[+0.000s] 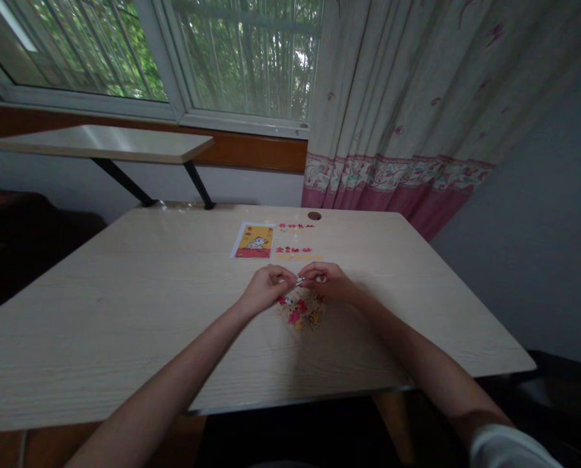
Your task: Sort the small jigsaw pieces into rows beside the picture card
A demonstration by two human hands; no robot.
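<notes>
Clock face centred on the hands, 12 toward the window (249, 58). Left hand (267, 286) at 9, right hand (336, 284) at 3, fingertips nearly meeting over the counter (139, 312). Small white piece (299, 281) with dark marks sits dead centre between them. Fingers of both hands curled in, grasping it by its edges; neither hand looks clearly nearer. Long axis seems to slant from about 8 to 2, low confidence, since the piece is tiny here.

Loose pile (300, 313) of red, pink, yellow and white pieces right below at 6, its far side running under the hands. Toward 12, lined-up red pieces (293, 249) with yellow pieces (297, 257) just on their near side; farther out, another similar short pair of rows. Printed picture (255, 242) flat between 10 and 11, white animal on yellow and red.

Hard to read: fingertips cover part of the held piece, so its outline, and whether it's one piece or two, can't tell. Piece shapes in pile blurred, overlapping. Light dim. Left forearm cut off at 7, right sleeve (509, 447) at 5.
</notes>
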